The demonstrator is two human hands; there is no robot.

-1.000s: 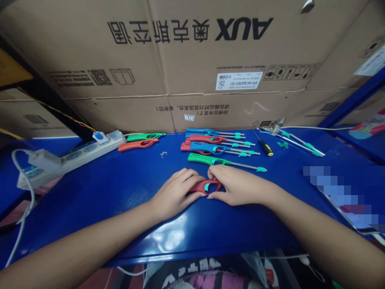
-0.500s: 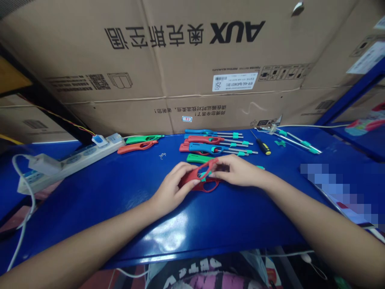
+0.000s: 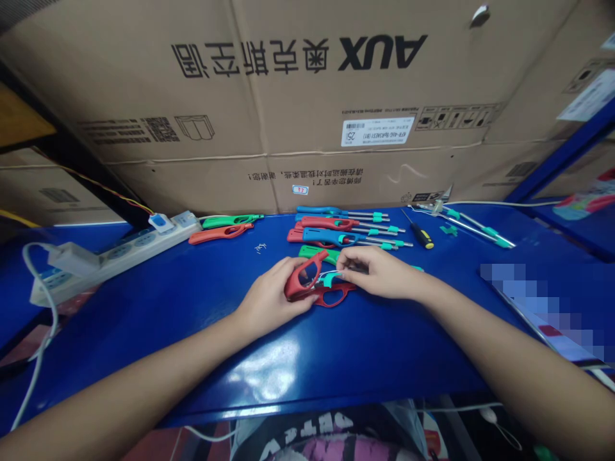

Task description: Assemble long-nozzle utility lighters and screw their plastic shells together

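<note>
My left hand [image 3: 269,293] is closed around a red gas lighter handle whose two halves stand apart. The upper red half [image 3: 296,286] is tilted up off the lower red half [image 3: 331,303], which lies just above the table. Between the halves show a teal trigger [image 3: 329,280] and thin white wires. My right hand [image 3: 377,272] pinches at the wires beside the trigger; its fingertips partly hide what they grip. Just behind the hands lies a green lighter handle [image 3: 331,256], partly covered by my right hand.
Several red and blue lighters with metal tubes [image 3: 331,237] lie behind. At the left are green and orange handles [image 3: 221,235] and a power strip [image 3: 139,246]. A screwdriver [image 3: 423,235], loose metal tubes [image 3: 473,227] and a blurred-out screen [image 3: 548,314] are at the right. A cardboard box [image 3: 288,141] backs the table.
The upper red half has tipped up and left, away from the lower half. My right hand has left the red shell's tip; white wires now show by its fingertips.
</note>
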